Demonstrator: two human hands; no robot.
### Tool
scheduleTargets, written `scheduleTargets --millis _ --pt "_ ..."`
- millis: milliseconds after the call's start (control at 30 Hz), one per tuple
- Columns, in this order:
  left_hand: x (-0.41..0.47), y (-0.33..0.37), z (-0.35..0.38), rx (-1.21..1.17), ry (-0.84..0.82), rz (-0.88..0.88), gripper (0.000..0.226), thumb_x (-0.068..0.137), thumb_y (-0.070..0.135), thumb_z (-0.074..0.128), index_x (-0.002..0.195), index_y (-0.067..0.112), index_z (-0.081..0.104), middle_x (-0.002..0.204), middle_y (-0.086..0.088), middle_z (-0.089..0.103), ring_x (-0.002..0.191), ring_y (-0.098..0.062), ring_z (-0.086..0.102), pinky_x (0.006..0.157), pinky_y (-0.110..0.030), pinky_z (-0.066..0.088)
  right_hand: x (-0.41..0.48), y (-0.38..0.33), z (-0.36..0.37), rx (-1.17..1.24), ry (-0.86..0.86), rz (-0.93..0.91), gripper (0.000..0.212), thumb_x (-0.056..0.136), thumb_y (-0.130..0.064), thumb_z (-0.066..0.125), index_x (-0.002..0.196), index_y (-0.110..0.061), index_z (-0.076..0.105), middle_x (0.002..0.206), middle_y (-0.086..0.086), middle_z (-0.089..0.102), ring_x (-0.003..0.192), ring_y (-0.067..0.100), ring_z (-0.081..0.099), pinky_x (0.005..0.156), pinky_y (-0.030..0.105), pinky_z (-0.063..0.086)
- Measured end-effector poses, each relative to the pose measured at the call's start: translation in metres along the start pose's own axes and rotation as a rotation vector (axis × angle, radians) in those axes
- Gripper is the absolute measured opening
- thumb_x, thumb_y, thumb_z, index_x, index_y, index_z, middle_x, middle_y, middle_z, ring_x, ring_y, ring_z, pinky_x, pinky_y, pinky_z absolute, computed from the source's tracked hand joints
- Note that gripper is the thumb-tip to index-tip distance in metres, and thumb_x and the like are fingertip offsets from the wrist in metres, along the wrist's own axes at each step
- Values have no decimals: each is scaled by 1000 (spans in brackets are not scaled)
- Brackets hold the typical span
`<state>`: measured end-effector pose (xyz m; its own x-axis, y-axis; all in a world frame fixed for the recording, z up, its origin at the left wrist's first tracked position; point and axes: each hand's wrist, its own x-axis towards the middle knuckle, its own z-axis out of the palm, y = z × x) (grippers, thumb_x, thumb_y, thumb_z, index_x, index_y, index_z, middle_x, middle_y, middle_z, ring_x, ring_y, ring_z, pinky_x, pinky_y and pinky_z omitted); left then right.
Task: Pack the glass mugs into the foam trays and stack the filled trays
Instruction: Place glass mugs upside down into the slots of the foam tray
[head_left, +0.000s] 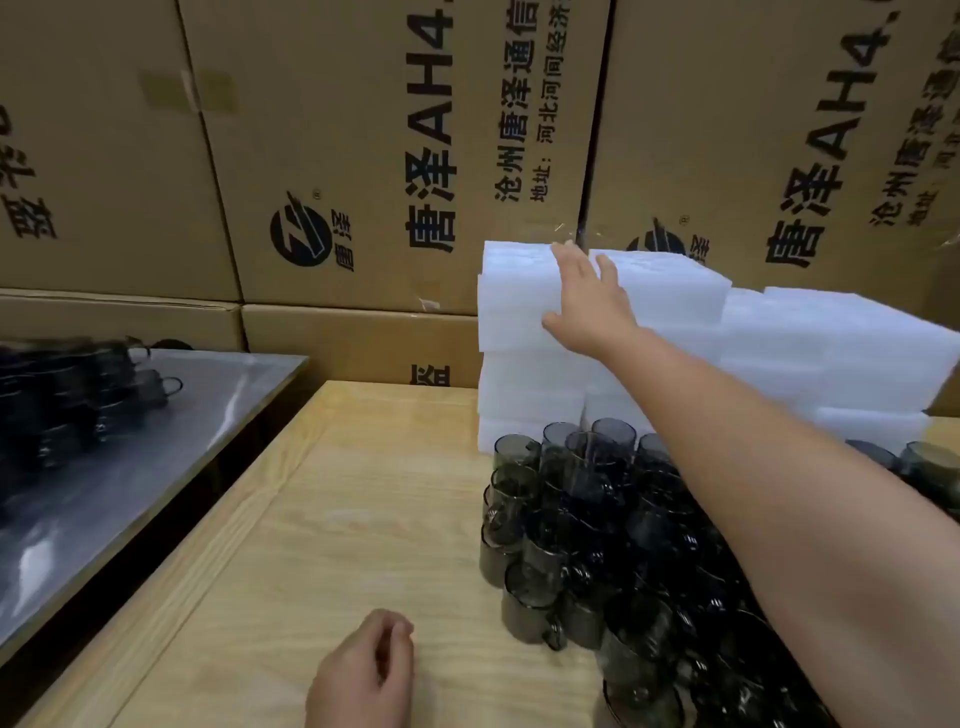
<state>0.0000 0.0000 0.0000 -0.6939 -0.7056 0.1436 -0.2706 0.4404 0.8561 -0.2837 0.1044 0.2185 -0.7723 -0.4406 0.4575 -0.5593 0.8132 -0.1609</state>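
White foam trays (524, 322) stand stacked at the back of the wooden table (363, 519), with more stacks (831, 353) further right. My right hand (589, 299) reaches across with fingers stretched out and rests on the front of the top trays. Several dark smoky glass mugs (587, 519) crowd the table's right side, under my right forearm. My left hand (363, 675) hovers low near the table's front edge, fingers loosely curled, holding nothing.
Large printed cardboard boxes (395, 156) wall off the back. To the left stands a grey metal-topped table (156, 441) carrying more dark mugs (67, 395). A gap separates the two tables. Bare wood shows on the left half of the wooden table.
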Motion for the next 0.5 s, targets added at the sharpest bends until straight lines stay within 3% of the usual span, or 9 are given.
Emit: scheduleTargets --millis 100,233,333,500 --pt "2 -1 1 11 13 25 37 83 15 65 85 49 51 49 10 59 53 -13 56 62 -29 47 11 1 5 -67 4 90 72 90 -14 47 149 -18 7 151 8 19 137 36 12 99 43 32" --pt "3 -1 4 -28 40 34 40 82 13 66 83 50 52 48 13 56 62 -8 56 60 -27 46 20 2 9 -189 103 140 43 89 -4 49 129 -6 35 131 18 32 118 35 29 74 36 34" --pt "3 -6 5 -41 31 43 38 82 13 65 80 48 54 48 13 55 56 -7 53 59 -27 45 19 0 4 -203 110 156 27 94 -10 50 118 -2 43 133 20 30 121 35 28 77 38 38" --pt "5 -13 6 -22 43 44 27 83 12 64 67 32 59 53 7 59 53 -10 54 62 -33 47 -5 -1 -17 45 240 59 33 95 -15 53 125 -4 45 129 15 33 121 29 30 84 31 36"
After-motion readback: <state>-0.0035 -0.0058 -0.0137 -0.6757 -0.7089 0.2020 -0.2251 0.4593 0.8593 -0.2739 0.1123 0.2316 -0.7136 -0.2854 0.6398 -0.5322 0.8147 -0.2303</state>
